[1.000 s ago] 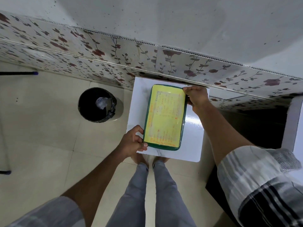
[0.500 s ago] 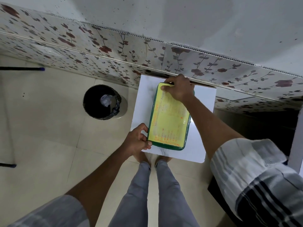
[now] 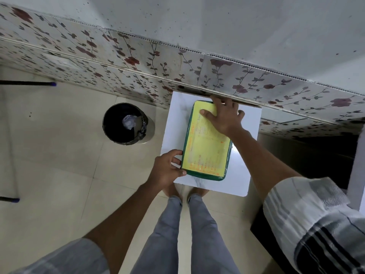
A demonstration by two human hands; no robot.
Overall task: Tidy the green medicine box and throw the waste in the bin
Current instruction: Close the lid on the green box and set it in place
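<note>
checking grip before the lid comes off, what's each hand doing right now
Left hand: gripping the near left corner of the green medicine box.
Right hand: open, flat on the box's far end.

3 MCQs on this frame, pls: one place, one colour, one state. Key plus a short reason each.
1. Where is the bin relative to the white table?
A. on its left, on the floor
B. on top of it
C. under it

2. What colour is the lid of the green medicine box?
A. red
B. yellow
C. black

3. What is the right hand doing?
A. hanging free
B. lying flat on the lid's far end
C. reaching into the bin

Key: 1 A, it stands on the tiles left of the table; 2 B, yellow lid, green rim; 3 B, while the left hand grips the near-left corner.
</note>
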